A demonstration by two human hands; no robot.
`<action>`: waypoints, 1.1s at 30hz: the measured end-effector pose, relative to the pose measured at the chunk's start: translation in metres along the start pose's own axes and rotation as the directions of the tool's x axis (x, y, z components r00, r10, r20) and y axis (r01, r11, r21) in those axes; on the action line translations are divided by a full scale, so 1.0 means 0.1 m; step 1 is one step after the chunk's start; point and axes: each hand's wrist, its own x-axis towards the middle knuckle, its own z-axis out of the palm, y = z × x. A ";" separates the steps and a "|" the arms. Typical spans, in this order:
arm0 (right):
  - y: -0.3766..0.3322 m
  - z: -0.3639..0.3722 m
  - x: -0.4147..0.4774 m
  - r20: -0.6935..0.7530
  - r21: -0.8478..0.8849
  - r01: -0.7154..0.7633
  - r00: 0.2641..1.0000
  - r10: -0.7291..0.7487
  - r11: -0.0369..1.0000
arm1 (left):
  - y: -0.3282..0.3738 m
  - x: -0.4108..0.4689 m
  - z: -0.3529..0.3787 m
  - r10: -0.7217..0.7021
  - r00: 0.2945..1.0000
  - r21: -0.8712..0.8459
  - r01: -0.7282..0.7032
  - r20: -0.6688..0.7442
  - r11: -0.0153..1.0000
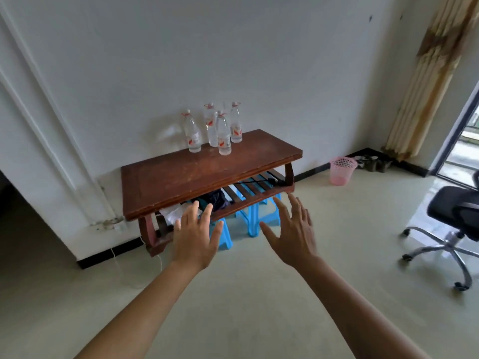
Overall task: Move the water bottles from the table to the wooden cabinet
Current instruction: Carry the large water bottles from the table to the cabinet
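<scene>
Several clear water bottles with red-and-white labels stand upright at the back of a low brown wooden table (181, 174) against the white wall: one to the left (192, 133), one in front (224, 134), others behind (236, 124). Both my arms stretch forward over the floor, short of the table's front edge. My left hand (195, 235) and my right hand (291, 233) have fingers spread and hold nothing. No wooden cabinet is in view.
Blue plastic stools (252, 218) stand under the table, and clutter lies on its slatted lower shelf. A pink mesh bin (341, 170) sits by the wall, a black office chair (456, 218) at the right. A white cable (129, 270) runs over the floor.
</scene>
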 end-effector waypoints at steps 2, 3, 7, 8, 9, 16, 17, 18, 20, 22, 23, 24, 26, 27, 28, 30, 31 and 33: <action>0.17 0.18 0.56 0.004 0.011 -0.009 1.000 0.009 1.000 | 0.01 0.55 0.07 -0.017 1.000 0.025 0.017 0.016 1.000; 0.22 0.25 0.87 0.018 0.023 -0.010 1.000 0.010 1.000 | 0.00 0.82 0.09 -0.033 0.999 0.042 0.032 0.028 0.999; 0.27 0.63 1.93 0.061 0.035 0.003 0.998 -0.005 0.999 | -0.18 1.70 0.19 -0.079 0.996 0.101 0.076 0.027 0.992; 0.24 0.72 2.10 0.085 0.044 0.005 0.996 -0.009 0.999 | -0.25 1.85 0.24 -0.098 0.995 0.114 0.094 0.036 0.989; 0.22 0.85 2.27 0.100 0.053 0.021 0.995 -0.026 0.998 | -0.35 2.01 0.30 -0.103 0.994 0.125 0.098 0.036 0.987; 0.29 1.85 3.36 0.189 0.017 0.011 0.982 -0.014 1.000 | -1.08 3.20 1.03 -0.157 0.979 0.162 0.136 0.128 0.977; 0.32 1.98 3.54 0.191 0.008 0.011 0.982 -0.012 1.000 | -1.18 3.40 1.15 -0.152 0.980 0.161 0.130 0.130 0.978; 0.34 2.12 3.71 0.202 -0.007 0.005 0.979 -0.004 1.000 | -1.28 3.59 1.26 -0.146 0.979 0.159 0.123 0.141 0.980; 0.34 2.36 4.13 0.230 -0.034 -0.025 0.973 0.032 0.999 | -1.50 4.02 1.44 -0.168 0.967 0.144 0.142 0.192 0.979; 0.35 2.54 4.50 0.244 -0.048 -0.045 0.968 0.056 0.998 | -1.66 4.42 1.60 -0.179 0.950 0.143 0.146 0.254 0.979; 0.36 2.59 4.61 0.246 -0.060 -0.047 0.967 0.060 0.997 | -1.70 4.55 1.66 -0.179 0.945 0.153 0.141 0.272 0.978; 0.36 2.69 4.84 0.241 -0.066 -0.051 0.968 0.065 0.997 | -1.79 4.79 1.74 -0.172 0.942 0.152 0.132 0.288 0.979; 0.38 2.78 5.08 0.230 -0.065 -0.078 0.969 0.091 0.995 | -1.87 5.09 1.83 -0.160 0.936 0.144 0.120 0.314 0.982; 0.39 2.86 5.24 0.234 -0.063 -0.100 0.966 0.112 0.993 | -1.94 5.28 1.90 -0.155 0.930 0.134 0.116 0.333 0.984; 0.41 2.94 5.37 0.233 -0.068 -0.117 0.964 0.129 0.991 | -1.98 5.43 1.99 -0.151 0.928 0.134 0.111 0.341 0.985; 0.46 3.07 5.56 0.235 -0.069 -0.124 0.962 0.137 0.990 | -2.04 5.63 2.13 -0.141 0.926 0.135 0.099 0.350 0.986; 0.52 3.20 5.70 0.249 -0.064 -0.130 0.958 0.142 0.990 | -2.07 5.75 2.27 -0.140 0.919 0.128 0.099 0.368 0.987; 0.62 3.46 5.96 0.275 -0.043 -0.142 0.950 0.149 0.989 | -2.12 5.93 2.50 -0.154 0.900 0.122 0.114 0.408 0.986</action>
